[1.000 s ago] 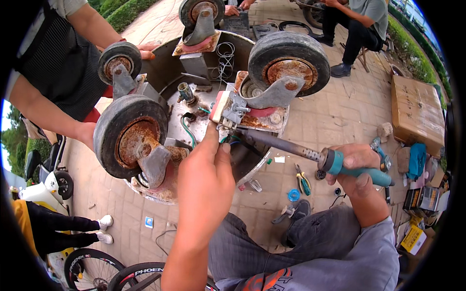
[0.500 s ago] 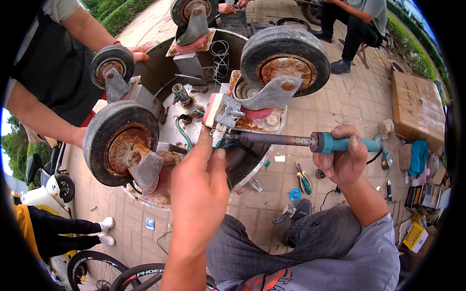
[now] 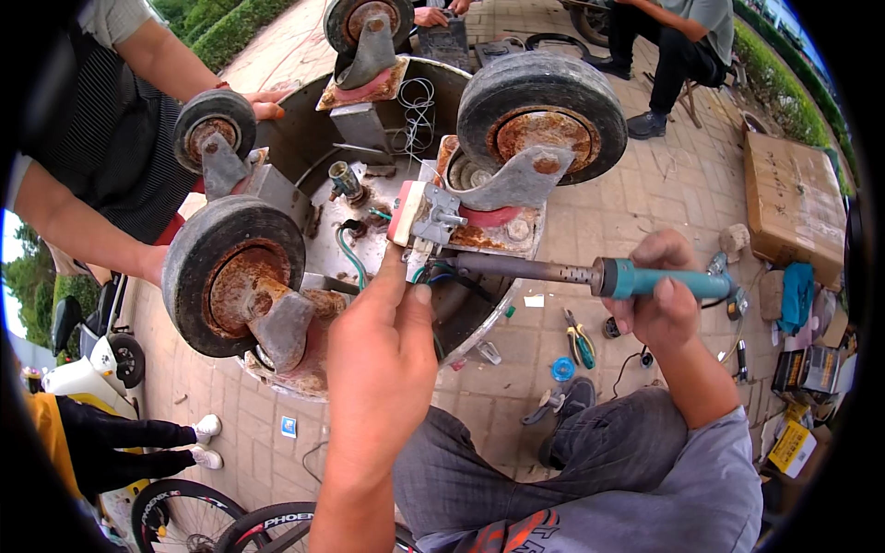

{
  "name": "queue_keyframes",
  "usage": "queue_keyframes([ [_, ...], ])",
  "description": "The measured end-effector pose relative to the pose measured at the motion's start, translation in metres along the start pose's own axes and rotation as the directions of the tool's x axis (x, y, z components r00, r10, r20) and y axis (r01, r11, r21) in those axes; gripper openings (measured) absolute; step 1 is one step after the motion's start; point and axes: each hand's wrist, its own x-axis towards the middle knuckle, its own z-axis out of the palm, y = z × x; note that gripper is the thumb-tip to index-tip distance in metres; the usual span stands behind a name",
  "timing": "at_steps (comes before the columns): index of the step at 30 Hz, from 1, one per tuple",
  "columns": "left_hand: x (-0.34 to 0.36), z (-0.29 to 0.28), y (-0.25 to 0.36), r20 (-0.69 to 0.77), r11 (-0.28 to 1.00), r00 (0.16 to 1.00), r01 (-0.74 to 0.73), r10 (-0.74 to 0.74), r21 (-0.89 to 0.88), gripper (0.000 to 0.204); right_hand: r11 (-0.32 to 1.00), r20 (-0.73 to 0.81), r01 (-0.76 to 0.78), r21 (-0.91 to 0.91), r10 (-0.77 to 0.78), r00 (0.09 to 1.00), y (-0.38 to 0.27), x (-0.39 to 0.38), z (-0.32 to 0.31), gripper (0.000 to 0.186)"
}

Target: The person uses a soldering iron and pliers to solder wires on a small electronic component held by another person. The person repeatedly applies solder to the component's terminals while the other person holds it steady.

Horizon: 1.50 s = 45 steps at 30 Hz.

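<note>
A small red-and-white switch (image 3: 419, 214) with a metal body sits near the middle of the view, held up over the open drum (image 3: 444, 92). The left hand (image 3: 383, 355) pinches the switch at its lower end, between index finger and thumb, with the back of the hand toward us. The right hand (image 3: 671, 313) is closed around the teal handle of a soldering iron (image 3: 553, 271), which lies almost level and points left. Its tip reaches the underside of the switch, beside thin wires; whether it touches them cannot be made out.

Inside the drum, a green wire (image 3: 346, 249) rises from the pale, rust-stained bottom, near a short metal pipe fitting (image 3: 345, 180). A loose coil of thin wire (image 3: 419, 115) hangs farther back. Four black wheels (image 3: 544, 83) with rusty hubs stand around the drum's edge, on brackets.

At left, a co-worker in a dark apron (image 3: 106, 138) has one hand by the near wheel and another at the far rim. On the brick paving (image 3: 498, 405), to the right, lie pliers (image 3: 579, 338), a round blue lid (image 3: 563, 369) and a large cardboard box (image 3: 795, 207).
</note>
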Motion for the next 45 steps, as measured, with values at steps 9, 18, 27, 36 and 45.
queue_keyframes([
  [9, -0.001, 0.001, 0.002, -0.009, 1.0, 1.0, -0.005, 0.005, -0.004, 0.037, 0.82, 0.42, 0.476, -0.317, -0.328, 0.846, -0.013, 0.0, 0.007, 0.035],
  [18, 0.001, 0.0, 0.005, 0.028, 0.997, 0.996, 0.082, -0.081, -0.009, 0.04, 0.783, 0.426, 0.503, -0.365, -0.34, 0.838, -0.015, -0.001, 0.009, 0.033],
  [27, 0.001, 0.0, 0.001, 0.021, 0.994, 0.998, 0.063, -0.061, -0.084, 0.039, 0.936, 0.14, 0.315, -0.154, -0.295, 0.945, -0.037, -0.019, 0.003, 0.033],
  [36, -0.005, 0.001, 0.016, -0.021, 0.984, 0.996, 0.088, -0.092, -0.157, 0.067, 0.935, -0.064, 0.331, -0.123, -0.341, 0.938, -0.081, -0.034, -0.002, 0.037],
  [45, 0.003, 0.001, 0.009, -0.008, 0.976, 0.996, 0.081, -0.084, -0.201, 0.041, 0.955, -0.084, 0.291, -0.05, -0.295, 0.952, -0.093, -0.065, 0.016, 0.04],
])
